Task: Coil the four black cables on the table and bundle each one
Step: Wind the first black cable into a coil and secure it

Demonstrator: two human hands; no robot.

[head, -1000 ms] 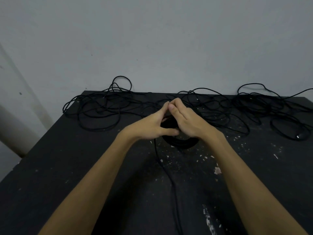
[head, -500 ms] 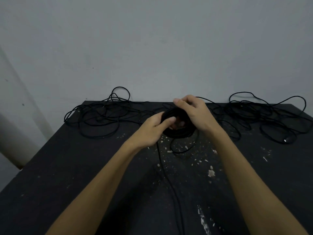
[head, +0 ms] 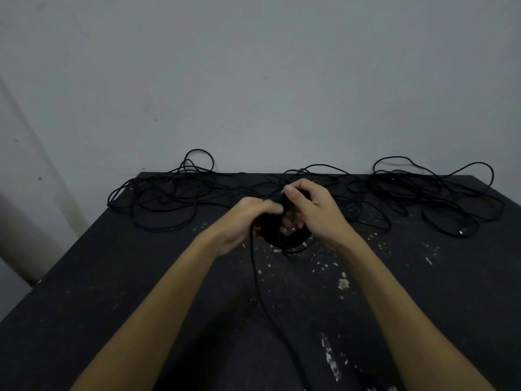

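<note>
A coil of black cable (head: 284, 239) is held just above the middle of the black table (head: 112, 292). My right hand (head: 310, 210) grips the coil from the right, fingers curled through its hole. My left hand (head: 249, 218) grips the coil's left side, its fingertips meeting the right hand. A loose tail of this cable (head: 258, 280) runs from my left hand toward the table's near edge. Loose black cables lie tangled along the far edge, at the left (head: 163, 198) and at the right (head: 439, 198).
A grey wall stands right behind the table's far edge. White flecks and paint marks (head: 342, 283) dot the table top. A cable plug (head: 462, 232) lies at the far right. The table's left edge slants from far left to near left.
My hands moved from pinching together above the coil to gripping it and lifting it. The left hand shifted onto the coil's left side. The camera tilted a little.
</note>
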